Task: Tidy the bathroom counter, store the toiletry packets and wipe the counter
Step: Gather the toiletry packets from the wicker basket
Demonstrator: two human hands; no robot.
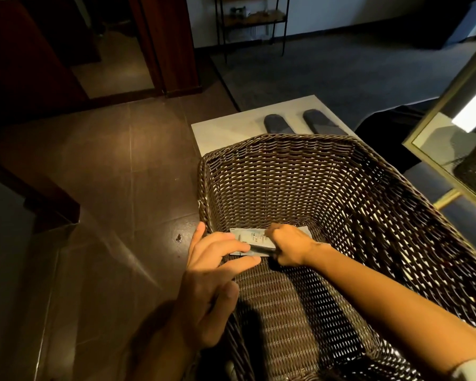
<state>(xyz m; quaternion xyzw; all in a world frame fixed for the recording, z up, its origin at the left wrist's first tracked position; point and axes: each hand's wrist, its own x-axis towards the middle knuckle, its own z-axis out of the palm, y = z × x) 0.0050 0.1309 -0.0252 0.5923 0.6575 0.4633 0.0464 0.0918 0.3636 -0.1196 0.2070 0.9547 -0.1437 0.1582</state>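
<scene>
Inside the dark wicker basket (327,171), the right hand (289,246) is clenched on a pale toiletry packet (252,237) lying at the bottom. The left hand (212,273) reaches over the rim, fingers released and spread, fingertips touching the packet's near edge.

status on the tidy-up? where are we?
Done: nothing confirmed; no counter in view. In hand: right hand and left hand are on pale flat toiletry packets inside the dark woven wicker basket. Left: finishing storage, wiping the counter.
</scene>
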